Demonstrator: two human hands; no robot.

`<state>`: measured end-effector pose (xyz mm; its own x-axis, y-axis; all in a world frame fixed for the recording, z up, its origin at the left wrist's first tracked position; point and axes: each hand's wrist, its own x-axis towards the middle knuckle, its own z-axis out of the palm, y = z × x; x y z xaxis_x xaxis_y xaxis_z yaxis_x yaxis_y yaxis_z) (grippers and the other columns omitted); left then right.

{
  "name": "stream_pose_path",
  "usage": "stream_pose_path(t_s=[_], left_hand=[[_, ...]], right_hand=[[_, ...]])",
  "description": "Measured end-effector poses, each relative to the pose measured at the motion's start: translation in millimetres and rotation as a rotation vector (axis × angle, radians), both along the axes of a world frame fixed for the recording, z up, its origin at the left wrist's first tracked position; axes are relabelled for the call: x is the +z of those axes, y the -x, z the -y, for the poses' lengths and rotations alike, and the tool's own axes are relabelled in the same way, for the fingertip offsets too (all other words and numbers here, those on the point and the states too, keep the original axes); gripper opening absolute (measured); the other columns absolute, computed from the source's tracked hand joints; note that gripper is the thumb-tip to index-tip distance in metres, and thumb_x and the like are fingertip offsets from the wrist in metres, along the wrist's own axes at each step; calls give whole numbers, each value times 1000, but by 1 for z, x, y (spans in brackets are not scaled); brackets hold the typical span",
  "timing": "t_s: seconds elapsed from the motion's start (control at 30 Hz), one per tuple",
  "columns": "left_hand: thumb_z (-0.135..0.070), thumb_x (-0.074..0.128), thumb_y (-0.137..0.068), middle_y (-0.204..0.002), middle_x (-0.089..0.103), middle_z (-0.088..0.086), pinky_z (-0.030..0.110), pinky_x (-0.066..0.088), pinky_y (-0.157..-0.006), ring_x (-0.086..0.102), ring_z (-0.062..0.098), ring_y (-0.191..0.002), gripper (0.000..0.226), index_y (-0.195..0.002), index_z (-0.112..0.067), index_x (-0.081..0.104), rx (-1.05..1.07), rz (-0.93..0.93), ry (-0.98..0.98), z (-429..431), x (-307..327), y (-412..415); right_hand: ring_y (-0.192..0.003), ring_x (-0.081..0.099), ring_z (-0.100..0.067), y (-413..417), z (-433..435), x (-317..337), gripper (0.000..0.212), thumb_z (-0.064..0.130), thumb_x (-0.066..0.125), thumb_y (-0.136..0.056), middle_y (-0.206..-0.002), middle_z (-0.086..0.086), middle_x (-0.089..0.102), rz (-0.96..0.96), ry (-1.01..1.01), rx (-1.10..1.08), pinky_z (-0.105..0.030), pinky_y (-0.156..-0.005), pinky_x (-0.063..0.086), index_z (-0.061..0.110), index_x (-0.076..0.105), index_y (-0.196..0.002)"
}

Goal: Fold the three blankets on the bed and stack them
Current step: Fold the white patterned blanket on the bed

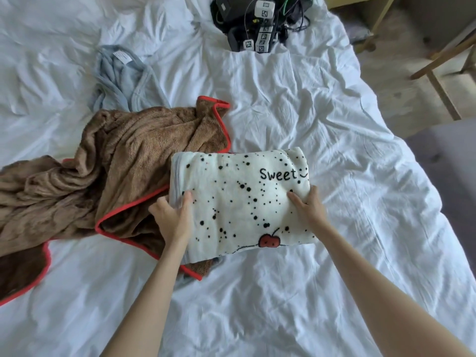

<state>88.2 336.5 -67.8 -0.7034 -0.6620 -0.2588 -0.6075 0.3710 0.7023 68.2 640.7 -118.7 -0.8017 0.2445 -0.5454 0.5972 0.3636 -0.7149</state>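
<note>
A folded white blanket (239, 197) with black dots, the word "Sweet" and a red cherry lies in the middle of the bed. My left hand (172, 217) grips its left edge, thumb on top. My right hand (307, 207) grips its right edge the same way. The blanket's left part overlaps a crumpled brown blanket (116, 163) with a red border, which spreads to the left. Behind that lies a bunched light blue blanket (121, 78).
The bed has a wrinkled white sheet (322, 112). A pile of black devices with cables and white marker cubes (260, 21) sits at the far edge. Wooden furniture legs (438, 81) stand on the floor to the right of the bed.
</note>
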Motion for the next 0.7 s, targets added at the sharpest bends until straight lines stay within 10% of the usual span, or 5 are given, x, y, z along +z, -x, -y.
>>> stream_pose_path(t_s=[0.13,0.33,0.7], left_hand=[[-68,63,-73,-134,43,14,45,41,-81,47,38,-117,79,-125,-13,42,328,152,-66,-5,-4,-6],[-87,45,-69,-144,47,16,48,40,-103,49,39,-126,110,-149,-14,30,169,366,-303,1,-13,-10],[-72,63,-76,-101,71,-8,23,52,-60,68,11,-90,55,-115,-32,61,-75,142,-619,-61,30,-30]], right_hand=[[-87,62,-17,-22,2,6,40,45,67,-86,-108,-6,61,54,136,-153,-30,-63,54,17,47,-107],[-84,54,-10,-51,-4,2,37,49,58,-90,-95,8,55,88,143,-172,-28,-62,43,21,43,-109],[-68,55,-11,-73,-57,56,33,49,55,-92,-76,5,57,-174,-161,-293,-31,-54,38,16,47,-91]])
